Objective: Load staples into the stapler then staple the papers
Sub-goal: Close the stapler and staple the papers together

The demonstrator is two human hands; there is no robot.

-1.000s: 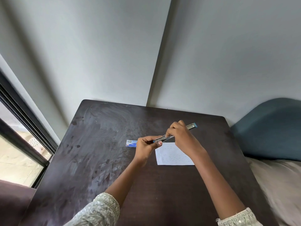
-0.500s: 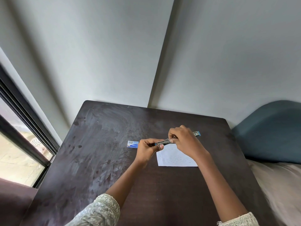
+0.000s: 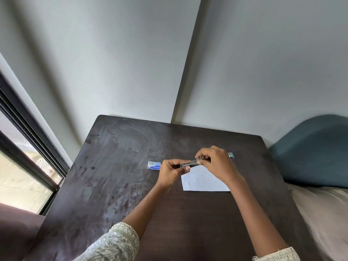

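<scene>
Both hands' grips close on the stapler [image 3: 190, 163] above the papers [image 3: 203, 180]; staple box [image 3: 154, 165] beside, seemingly untouched.

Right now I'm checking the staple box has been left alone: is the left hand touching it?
Apart. The head view shows a strip of dark table between the staple box and the left hand, which grips the stapler.

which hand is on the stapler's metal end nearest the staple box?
The left hand, pinching that end beside the staple box; the right hand covers the stapler middle.
</scene>
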